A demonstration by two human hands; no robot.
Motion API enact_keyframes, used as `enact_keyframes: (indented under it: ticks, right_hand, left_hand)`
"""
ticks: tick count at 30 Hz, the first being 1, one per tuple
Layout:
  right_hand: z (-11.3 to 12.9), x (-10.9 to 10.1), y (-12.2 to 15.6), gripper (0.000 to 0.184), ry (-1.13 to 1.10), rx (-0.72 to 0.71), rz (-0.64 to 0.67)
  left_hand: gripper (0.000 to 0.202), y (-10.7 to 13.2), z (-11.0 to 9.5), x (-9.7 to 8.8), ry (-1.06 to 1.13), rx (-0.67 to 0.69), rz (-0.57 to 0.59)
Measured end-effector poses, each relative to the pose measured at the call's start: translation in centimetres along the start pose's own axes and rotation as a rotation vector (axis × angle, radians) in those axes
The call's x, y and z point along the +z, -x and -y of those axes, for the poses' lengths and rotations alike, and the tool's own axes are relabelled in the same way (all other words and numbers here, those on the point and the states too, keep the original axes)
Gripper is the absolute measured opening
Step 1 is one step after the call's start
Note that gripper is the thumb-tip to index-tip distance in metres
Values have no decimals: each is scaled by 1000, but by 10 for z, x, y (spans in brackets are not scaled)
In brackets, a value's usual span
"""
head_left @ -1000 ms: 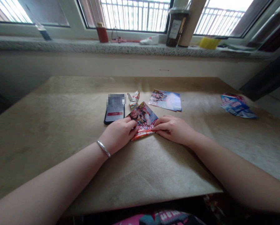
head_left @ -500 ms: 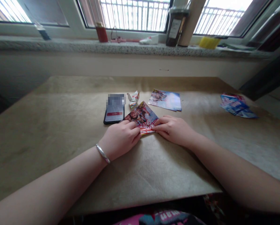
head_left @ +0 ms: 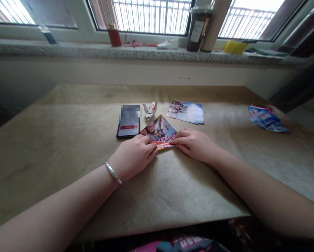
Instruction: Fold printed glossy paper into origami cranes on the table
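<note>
A printed sheet of paper, folded to a triangle with its tip pointing away from me, lies on the table. My left hand is closed on its near left corner, fingers bent over the edge. At the near right corner, my right hand pinches the paper between thumb and fingers. Along the near edge shows a narrow red and white band. Just behind the tip stands a small folded paper figure. A phone lies beyond my left hand, its screen partly blurred.
Flat printed sheets lie behind my right hand. More blue and red printed papers are piled at the far right of the table. A windowsill beyond holds a dark container, a red bottle and a yellow item.
The paper's near edge looks pressed a little flatter, and its printed band has shifted slightly. Both hands keep their hold in nearly the same place.
</note>
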State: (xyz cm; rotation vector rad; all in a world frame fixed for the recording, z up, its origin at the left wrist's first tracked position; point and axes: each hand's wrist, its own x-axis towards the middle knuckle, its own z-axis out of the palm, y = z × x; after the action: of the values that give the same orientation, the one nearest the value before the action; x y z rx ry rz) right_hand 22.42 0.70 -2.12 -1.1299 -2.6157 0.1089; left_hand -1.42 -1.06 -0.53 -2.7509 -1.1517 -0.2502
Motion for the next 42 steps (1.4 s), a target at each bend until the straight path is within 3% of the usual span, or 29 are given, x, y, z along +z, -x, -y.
enact_keyframes:
  ticks: [23,42]
  right_hand:
    - [-1,-1,-1,22,17,15,-3]
    - [1,-7,-1,23,149,-59,12]
  left_hand:
    - [28,1,-1,-1,-44,-29,7]
    - [17,0,-5,-1,-176,75,61]
